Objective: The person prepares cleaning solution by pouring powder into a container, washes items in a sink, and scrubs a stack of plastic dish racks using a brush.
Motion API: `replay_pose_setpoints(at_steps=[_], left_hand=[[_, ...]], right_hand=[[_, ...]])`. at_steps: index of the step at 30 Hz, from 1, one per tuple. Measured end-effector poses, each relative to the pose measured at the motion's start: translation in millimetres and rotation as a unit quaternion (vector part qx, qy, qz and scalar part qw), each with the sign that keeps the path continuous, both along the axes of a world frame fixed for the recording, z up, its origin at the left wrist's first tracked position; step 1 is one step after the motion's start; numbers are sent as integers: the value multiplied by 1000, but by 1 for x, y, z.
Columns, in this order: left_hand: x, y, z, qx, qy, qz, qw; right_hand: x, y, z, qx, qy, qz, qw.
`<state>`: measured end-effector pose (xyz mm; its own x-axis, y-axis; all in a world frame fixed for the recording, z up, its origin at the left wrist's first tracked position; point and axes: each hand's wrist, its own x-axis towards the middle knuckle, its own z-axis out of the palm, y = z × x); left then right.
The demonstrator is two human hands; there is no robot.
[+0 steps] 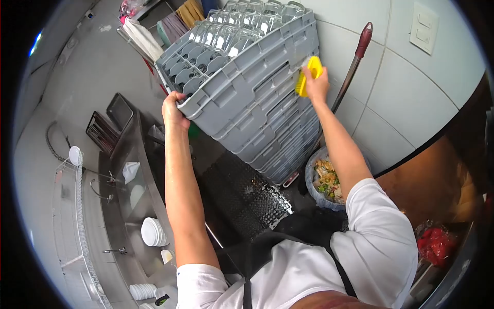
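A tall stack of grey plastic racks [257,103] stands against the tiled wall, its top rack holding rows of upside-down clear glasses [231,32]. My left hand [175,109] is closed round the near left corner of the top rack. In my right hand [316,85] is a yellow brush [310,77], its bristles facing the right side of the stack. Whether the bristles touch the rack I cannot tell.
A steel sink counter [116,170] with white stacked bowls [153,232] runs along the left. Below right stands a lined bin [329,180] of food scraps, beside a broom handle [355,67] leaning on the wall. The dark floor mat [252,195] is wet.
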<state>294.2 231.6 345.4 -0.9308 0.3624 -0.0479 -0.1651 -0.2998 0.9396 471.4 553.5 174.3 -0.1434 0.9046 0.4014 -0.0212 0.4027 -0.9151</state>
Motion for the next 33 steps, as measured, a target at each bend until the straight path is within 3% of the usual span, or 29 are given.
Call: replay_pose_setpoints(at_steps=[4, 7, 11, 12, 14, 16, 20, 22, 26, 28, 30, 33], left_hand=[[-22, -1, -8, 14, 8, -9, 1000], [-19, -3, -6, 4, 7, -16, 1000], [-16, -1, -5, 14, 18, 6, 1000], [-20, -1, -6, 19, 30, -11, 999], [-31, -9, -13, 20, 43, -41, 998], [-30, -11, -14, 23, 37, -23, 999], [-33, -9, -13, 16, 20, -18, 1000], [-9, -3, 0, 0, 14, -25, 1000], [-19, -8, -5, -1, 35, 4, 999], [-15, -5, -2, -12, 28, 20, 999], [-10, -4, 1, -4, 22, -4, 1000], [-14, -8, 0, -10, 12, -34, 999]], right_hand=[[1, -17, -22, 36, 4, 28, 999], [5, 52, -25, -61, 0, -37, 997], [6, 5, -27, 18, -26, 79, 996], [7, -5, -40, 80, 6, 59, 995], [12, 18, -55, -6, -30, 15, 999], [10, 34, -61, -130, 25, 9, 991], [-7, -64, -100, -140, 85, 97, 982], [-1, -105, -110, -71, 55, 142, 986], [-10, -35, -99, -142, 60, 46, 987], [-7, -22, -94, -119, 49, 6, 992], [-11, -49, -107, -182, 88, 33, 979], [-11, -171, -135, -152, 70, 114, 979]])
